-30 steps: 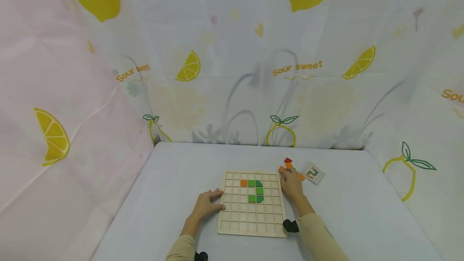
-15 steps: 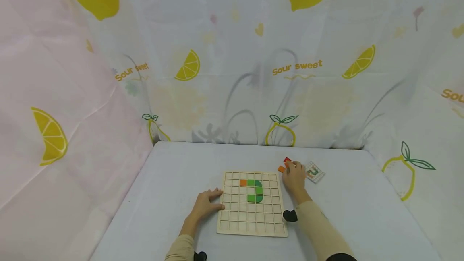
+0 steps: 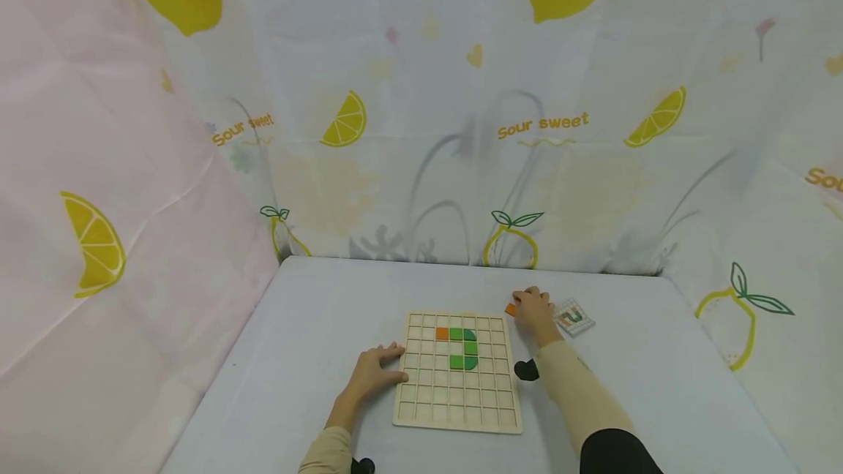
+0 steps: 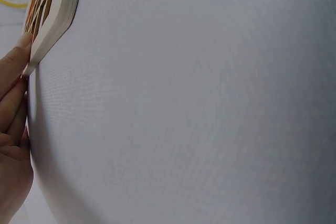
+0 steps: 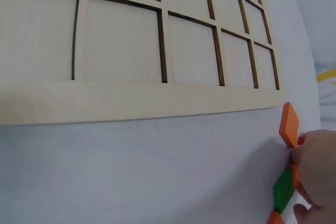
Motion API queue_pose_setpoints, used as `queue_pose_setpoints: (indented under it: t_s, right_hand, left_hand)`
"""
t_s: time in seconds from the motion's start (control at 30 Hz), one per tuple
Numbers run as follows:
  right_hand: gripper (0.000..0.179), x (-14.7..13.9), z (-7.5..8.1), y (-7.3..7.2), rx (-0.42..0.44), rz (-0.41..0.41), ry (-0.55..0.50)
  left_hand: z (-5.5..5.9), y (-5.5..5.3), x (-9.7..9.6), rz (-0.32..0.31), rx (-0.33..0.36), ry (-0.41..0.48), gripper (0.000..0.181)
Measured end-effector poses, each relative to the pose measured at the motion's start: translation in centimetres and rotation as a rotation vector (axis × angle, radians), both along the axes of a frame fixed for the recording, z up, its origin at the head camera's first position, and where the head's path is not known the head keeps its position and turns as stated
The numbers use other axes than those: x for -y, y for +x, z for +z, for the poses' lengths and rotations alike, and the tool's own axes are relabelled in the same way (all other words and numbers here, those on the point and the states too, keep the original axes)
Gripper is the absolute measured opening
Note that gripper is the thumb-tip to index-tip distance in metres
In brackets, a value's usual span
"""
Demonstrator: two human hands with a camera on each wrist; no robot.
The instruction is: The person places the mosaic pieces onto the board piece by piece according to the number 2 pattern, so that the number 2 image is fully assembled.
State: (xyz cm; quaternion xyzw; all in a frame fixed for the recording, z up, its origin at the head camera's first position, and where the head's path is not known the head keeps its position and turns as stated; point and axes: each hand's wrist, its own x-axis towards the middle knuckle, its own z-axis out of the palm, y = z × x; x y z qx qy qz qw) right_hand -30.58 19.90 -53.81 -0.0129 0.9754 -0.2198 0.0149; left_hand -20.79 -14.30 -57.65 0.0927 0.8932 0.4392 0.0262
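A printed curtain (image 3: 421,189) of lemons and "Sour sweet" lettering rises behind a white-covered table (image 3: 316,306), where a person in tan sleeves (image 3: 579,393) works with both hands. A small card (image 3: 574,317) printed with a grid and a coloured figure lies just right of the person's right hand (image 3: 535,311), which reaches past the far right corner of a wooden grid board (image 3: 457,415). That hand bends over a scatter of loose pieces and hides most of them from the head view; whether its fingers pinch one cannot be told. The right wrist view shows an orange diamond (image 5: 289,124) near the board's corner, a green piece (image 5: 283,190) beside the hand, and part of a red piece (image 5: 302,140) against it.

The board lies flat at the middle of the table, its shallow square cells mostly bare. Six pieces sit in its upper middle: an orange square (image 3: 442,333), a green square and a rounded dark green piece along one row, a green square below the rounded one, then another green square and rounded piece. The left hand (image 3: 371,373), thumb and forefinger spread apart, touches the board's left edge.
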Motion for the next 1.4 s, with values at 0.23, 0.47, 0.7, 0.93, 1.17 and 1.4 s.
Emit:
queue_pose_setpoints:
  t_s: [0.23, 0.47, 0.7, 0.93, 1.17, 1.4]
  right_hand:
    - [0.026, -0.2, -0.4, -0.7, -0.028, -0.072, 0.032]
    - [0.027, -0.2, -0.2, -0.7, -0.049, -0.130, -0.035]
    - [0.043, -0.6, -0.9, -0.3, -0.030, -0.045, -0.082]
    - [0.035, -0.9, -1.8, -0.4, -0.076, 0.023, -0.060]
    - [0.028, -0.6, -1.7, -0.3, -0.098, 0.002, -0.058]
    - [0.022, -0.2, -2.8, -0.3, -0.262, -0.008, -0.063]
  left_hand:
    - [0.0, 0.0, 0.0, -0.007, -0.009, 0.005, 0.054]
    - [-0.2, -0.1, 0.0, -0.003, -0.003, 0.013, 0.055]
    - [-0.3, -0.1, 0.0, 0.005, 0.005, 0.022, 0.055]
    - [-0.1, -0.1, 0.0, 0.002, 0.013, 0.029, 0.055]
    - [0.0, 0.0, 0.1, 0.007, 0.020, 0.035, 0.054]
    - [-0.1, -0.1, 0.1, 0.001, 0.001, 0.034, 0.054]
